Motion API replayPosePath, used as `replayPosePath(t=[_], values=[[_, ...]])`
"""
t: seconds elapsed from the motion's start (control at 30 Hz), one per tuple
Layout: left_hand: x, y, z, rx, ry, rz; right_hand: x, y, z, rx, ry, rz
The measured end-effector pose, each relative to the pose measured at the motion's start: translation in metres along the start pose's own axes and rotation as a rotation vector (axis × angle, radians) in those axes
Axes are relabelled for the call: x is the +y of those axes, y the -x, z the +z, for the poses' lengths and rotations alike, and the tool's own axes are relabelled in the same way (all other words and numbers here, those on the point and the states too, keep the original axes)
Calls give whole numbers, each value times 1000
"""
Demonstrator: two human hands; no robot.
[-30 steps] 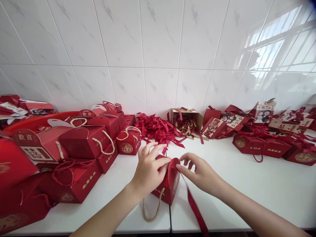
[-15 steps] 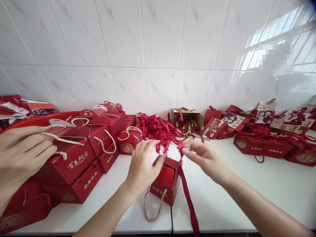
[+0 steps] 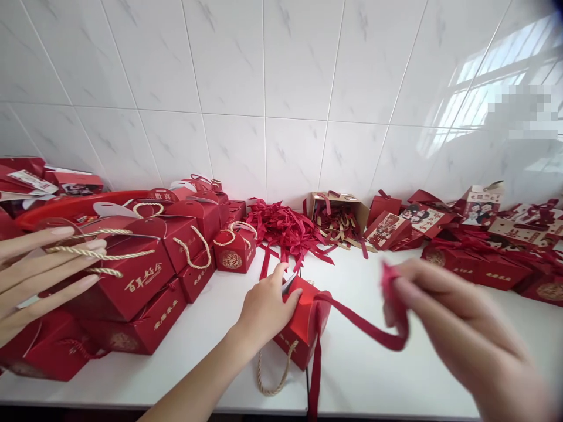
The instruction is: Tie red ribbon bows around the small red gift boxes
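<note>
A small red gift box (image 3: 303, 325) with a beige rope handle (image 3: 275, 375) stands on the white counter (image 3: 396, 375) near its front edge. My left hand (image 3: 266, 308) grips the box's top from the left. My right hand (image 3: 444, 308), blurred by motion, pinches a red ribbon (image 3: 360, 325) that runs from the box's top out to the right; the ribbon's other end hangs over the counter edge.
Another person's hand (image 3: 39, 272) at the far left rests on a red box (image 3: 127, 281) with rope handles. Stacked red boxes fill the left. A heap of red ribbons (image 3: 285, 228), a small cardboard box (image 3: 336, 214) and more red boxes (image 3: 475, 258) line the tiled wall.
My right hand has pulled the ribbon away from the box, out to the right. My left hand has closed back onto the box top. The other person's hand stays at the left.
</note>
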State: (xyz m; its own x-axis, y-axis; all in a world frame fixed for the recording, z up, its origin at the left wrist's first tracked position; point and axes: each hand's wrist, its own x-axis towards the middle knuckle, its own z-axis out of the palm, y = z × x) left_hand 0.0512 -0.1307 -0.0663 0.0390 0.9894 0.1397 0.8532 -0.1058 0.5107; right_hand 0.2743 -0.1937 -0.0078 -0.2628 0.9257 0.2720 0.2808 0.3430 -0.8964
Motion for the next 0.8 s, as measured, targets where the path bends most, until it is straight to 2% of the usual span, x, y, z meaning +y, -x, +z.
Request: replayPosePath(t=[0.13,0.27,0.43,0.57,0.8], values=[[-3,1,-2,-22,28,43,20,-32,35,-274,-147,114],[-4,7,-11,-107,172,61,43,-59,58,-314,-318,198],[-6,22,-21,-211,300,21,50,-72,57,-413,-239,263],[-8,35,-24,-220,347,24,48,-73,51,-524,-180,231],[-3,46,-25,-248,405,49,47,-71,49,-595,-117,217]])
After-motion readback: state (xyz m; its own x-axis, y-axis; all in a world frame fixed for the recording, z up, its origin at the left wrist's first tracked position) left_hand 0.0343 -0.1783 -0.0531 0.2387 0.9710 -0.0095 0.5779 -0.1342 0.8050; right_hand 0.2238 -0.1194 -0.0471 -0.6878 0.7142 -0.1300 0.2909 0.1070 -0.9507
